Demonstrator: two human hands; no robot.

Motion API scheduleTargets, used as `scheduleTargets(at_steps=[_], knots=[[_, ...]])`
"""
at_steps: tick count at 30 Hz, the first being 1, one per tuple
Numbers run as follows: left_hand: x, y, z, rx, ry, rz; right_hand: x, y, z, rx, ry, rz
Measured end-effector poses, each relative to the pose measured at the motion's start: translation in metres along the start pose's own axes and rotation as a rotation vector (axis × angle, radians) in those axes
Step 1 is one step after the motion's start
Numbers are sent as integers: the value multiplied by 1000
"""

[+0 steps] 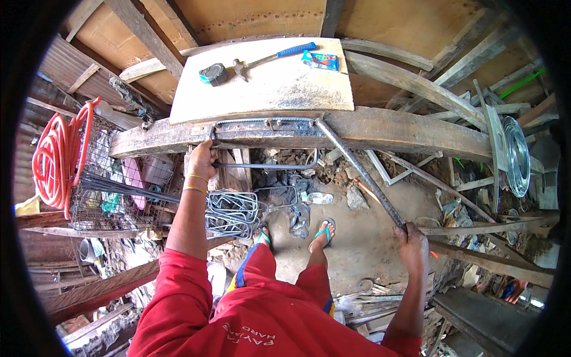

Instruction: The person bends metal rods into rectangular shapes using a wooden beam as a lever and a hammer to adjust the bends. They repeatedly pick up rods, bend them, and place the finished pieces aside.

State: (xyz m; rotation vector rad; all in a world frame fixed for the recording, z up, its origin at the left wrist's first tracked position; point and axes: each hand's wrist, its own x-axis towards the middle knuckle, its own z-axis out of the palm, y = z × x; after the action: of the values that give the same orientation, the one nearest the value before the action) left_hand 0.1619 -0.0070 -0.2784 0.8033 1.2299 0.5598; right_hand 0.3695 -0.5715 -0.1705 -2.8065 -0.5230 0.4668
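My left hand (203,160) is closed around the left side of a steel reinforcing bar (267,166) bent into a rectangular loop. The loop's far side lies along metal pegs on a thick wooden beam (416,135), and its near side hangs in front of the beam. In my right hand (411,243) is the near end of a long dark metal pipe (364,172). This pipe slants up and left to the beam, where its far end meets the loop's far right corner. Whether the bar enters the pipe is too small to tell.
Beyond the beam, a pale board (262,92) carries a blue-handled hammer (264,59), a tape measure (213,74) and a blue packet (321,60). Bent bar loops (229,211) lie heaped below left. An orange hose (56,157) hangs left; a wire coil (516,156) hangs right.
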Motion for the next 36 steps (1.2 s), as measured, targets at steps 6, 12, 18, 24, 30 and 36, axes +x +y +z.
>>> scheduleTargets(at_steps=[6,12,18,24,30,36], knots=[[-31,-24,-11,-114,-15,34,20,19,-14,67,-206,-146],[-191,-164,56,304,-477,-258,62,63,-13,726,-868,85],[-273,-229,264,-272,-994,-551,58,82,5,989,-922,89],[-279,-256,289,-720,-967,-804,31,98,39,1025,-660,190],[-282,-224,205,-496,-997,-926,-72,-9,68,929,-358,325],[-207,-175,37,-78,-1084,-1068,-187,-202,207,1242,-89,358]])
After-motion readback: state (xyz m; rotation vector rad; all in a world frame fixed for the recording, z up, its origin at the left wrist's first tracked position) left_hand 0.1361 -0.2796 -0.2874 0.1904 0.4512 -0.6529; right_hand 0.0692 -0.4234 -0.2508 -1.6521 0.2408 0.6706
